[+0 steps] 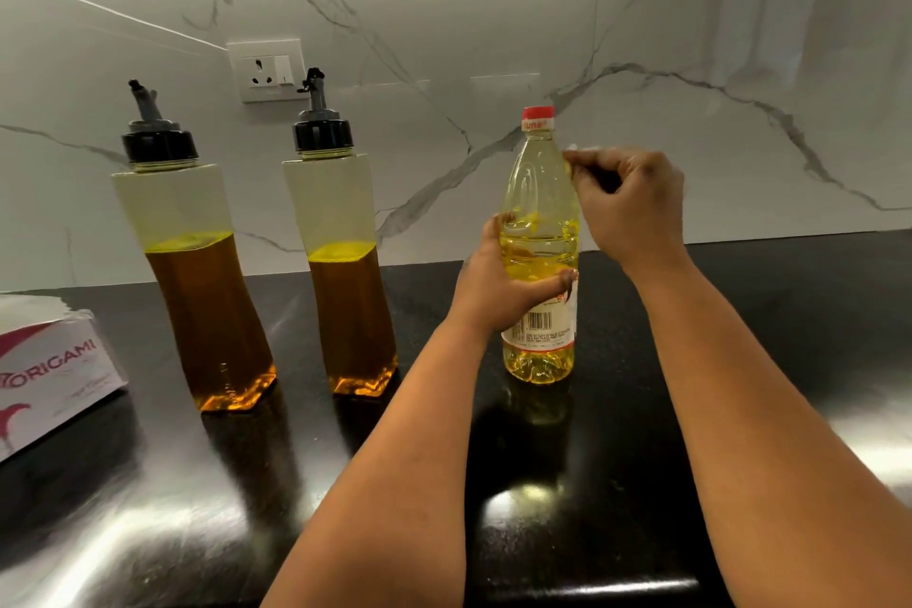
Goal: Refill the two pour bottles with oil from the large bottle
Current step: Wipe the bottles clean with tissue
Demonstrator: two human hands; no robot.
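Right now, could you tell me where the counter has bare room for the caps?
Bare counter lies right of the large bottle, and along the near edge. The gap between the two pour bottles is tight.

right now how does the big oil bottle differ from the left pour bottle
The big oil bottle has a red screw cap; the left pour bottle has a black cap with a spout. The big oil bottle holds pale yellow oil and carries a printed label; the left pour bottle holds darker amber oil and shows no label. The left hand grips the big one; the pour bottle stands untouched. Both stand upright on the black counter.
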